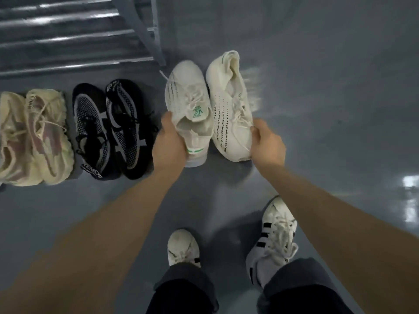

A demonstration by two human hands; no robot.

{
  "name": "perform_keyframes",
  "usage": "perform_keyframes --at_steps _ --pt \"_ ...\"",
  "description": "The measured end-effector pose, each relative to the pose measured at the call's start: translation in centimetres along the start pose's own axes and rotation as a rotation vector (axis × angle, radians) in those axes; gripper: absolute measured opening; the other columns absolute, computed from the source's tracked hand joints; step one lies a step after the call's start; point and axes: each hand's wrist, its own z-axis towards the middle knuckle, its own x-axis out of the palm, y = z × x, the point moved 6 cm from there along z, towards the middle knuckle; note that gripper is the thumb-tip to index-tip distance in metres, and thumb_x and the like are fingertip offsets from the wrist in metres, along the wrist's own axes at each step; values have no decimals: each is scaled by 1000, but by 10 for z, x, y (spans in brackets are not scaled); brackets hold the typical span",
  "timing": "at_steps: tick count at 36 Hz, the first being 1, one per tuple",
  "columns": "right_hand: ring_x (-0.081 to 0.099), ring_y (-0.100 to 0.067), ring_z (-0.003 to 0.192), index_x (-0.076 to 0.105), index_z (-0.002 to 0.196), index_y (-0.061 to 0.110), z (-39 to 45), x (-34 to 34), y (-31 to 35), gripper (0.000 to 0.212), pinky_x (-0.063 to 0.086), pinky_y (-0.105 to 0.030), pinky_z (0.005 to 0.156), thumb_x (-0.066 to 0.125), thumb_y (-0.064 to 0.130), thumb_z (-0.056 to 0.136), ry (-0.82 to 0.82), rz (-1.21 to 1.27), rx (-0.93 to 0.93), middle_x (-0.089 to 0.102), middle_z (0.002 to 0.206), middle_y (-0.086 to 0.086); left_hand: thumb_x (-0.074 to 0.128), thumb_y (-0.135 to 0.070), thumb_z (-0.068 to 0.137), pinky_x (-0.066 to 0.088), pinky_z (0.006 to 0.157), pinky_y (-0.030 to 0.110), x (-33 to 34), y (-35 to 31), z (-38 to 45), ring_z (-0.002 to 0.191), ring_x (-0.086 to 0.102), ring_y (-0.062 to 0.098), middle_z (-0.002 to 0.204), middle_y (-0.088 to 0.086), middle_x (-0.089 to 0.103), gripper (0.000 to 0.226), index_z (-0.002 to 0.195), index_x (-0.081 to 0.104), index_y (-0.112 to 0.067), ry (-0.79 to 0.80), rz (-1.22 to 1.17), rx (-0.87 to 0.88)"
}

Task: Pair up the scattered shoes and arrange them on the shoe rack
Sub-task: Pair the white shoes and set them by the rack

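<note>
Two white knit shoes with green marks are side by side over the grey floor. My left hand [169,143] grips the left white shoe [188,96] at its heel collar. My right hand [268,142] holds the right white shoe [229,103], which is tilted on its side and motion-blurred. To their left a black-and-white pair [108,130] stands together on the floor, and a beige pair [34,137] sits at the far left. The grey metal shoe rack [74,37] with bare slats fills the upper left.
The rack's right post [156,30] comes down just above the white shoes. My own feet in white striped sneakers [272,236] stand at the bottom centre. Glossy grey floor [328,87] stretches to the right.
</note>
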Motion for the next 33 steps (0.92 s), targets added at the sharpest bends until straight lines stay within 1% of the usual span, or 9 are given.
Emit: perform_keyframes --at_steps 3,6,10,14,18,22,25,28,33 --pt "53 -35 89 51 116 15 7 17 -3 25 33 -34 71 33 18 99 4 -8 1 59 101 -13 33 -21 98 43 95 43 12 3 9 111 53 31 128 12 52 48 143 20 -32 97 -73 20" --pt "52 -35 87 48 115 18 8 38 -8 25 42 -39 71 31 17 98 46 -3 66 57 100 -13 42 0 91 46 90 42 23 11 12 105 55 35 122 23 53 69 149 14 -24 161 28 82" --pt "44 -28 78 48 116 19 11 46 -9 25 34 -33 66 31 15 97 45 -29 112 56 97 -11 39 -2 91 44 94 45 24 16 16 108 51 34 125 22 46 63 147 21 -25 140 108 86" --pt "46 -30 81 48 116 18 9 44 -6 26 34 -33 67 32 12 97 55 -14 132 57 99 -12 37 0 92 44 92 41 24 12 18 109 51 33 126 20 45 63 147 21 -25 144 158 82" --pt "51 -31 94 41 128 19 1 43 -1 33 36 -35 73 32 12 97 136 17 192 55 109 -13 42 0 91 41 92 40 22 6 12 117 46 33 134 19 37 65 147 18 -21 194 194 16" --pt "47 -32 117 32 137 15 -12 29 9 42 40 -42 88 39 11 95 186 27 248 42 135 -11 44 -6 91 40 96 42 7 -7 -6 127 36 32 140 15 29 63 147 19 -20 238 248 30" --pt "46 -33 120 31 138 11 -23 10 17 44 41 -46 92 41 11 96 178 18 254 37 140 -11 44 -13 94 38 99 40 -9 -19 -23 126 35 32 138 16 33 55 145 24 -14 223 265 76" --pt "49 -35 117 33 137 9 -36 -11 28 42 44 -48 92 41 9 95 183 53 244 39 138 -14 44 -8 92 39 99 40 -26 -30 -43 122 38 31 135 16 36 52 142 29 -11 241 270 86" --pt "49 -33 117 38 133 8 -53 -40 48 38 44 -44 93 43 12 96 168 102 212 43 135 -14 46 -9 91 41 94 41 -51 -52 -65 118 42 31 131 15 40 50 139 33 -9 233 249 138"
